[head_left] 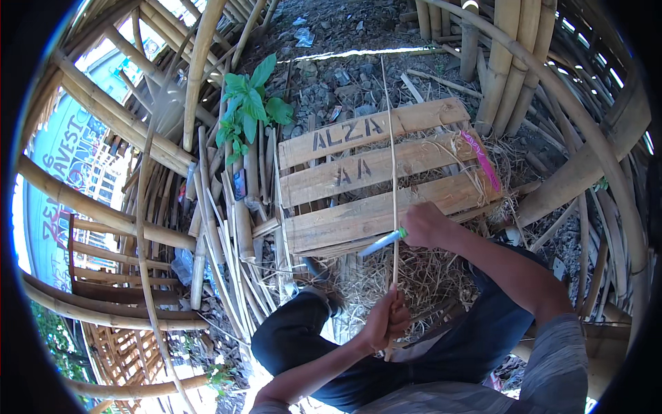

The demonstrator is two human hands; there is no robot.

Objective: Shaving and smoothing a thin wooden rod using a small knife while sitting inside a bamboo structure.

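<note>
A long thin bamboo strip (394, 159) stands nearly upright in view, running from my lap out over a slatted wooden crate panel (358, 183). My left hand (387, 321) is closed round its lower part, just above my legs. Higher up, my right hand (426, 225) grips a knife (378, 245) by its green handle. The pale blade points left and crosses the strip a little above my left hand. Whether the edge bites into the strip I cannot tell. Beneath the knife lie dry shavings (365, 290), between my knees and the panel.
Bamboo poles (103, 207) form a lattice on the left, and thick upright poles (514, 62) stand at the far right. Cut bamboo lengths (241, 214) lie left of the panel beside a green leafy plant (249, 103). A pink ribbon (480, 160) hangs on the panel's right end.
</note>
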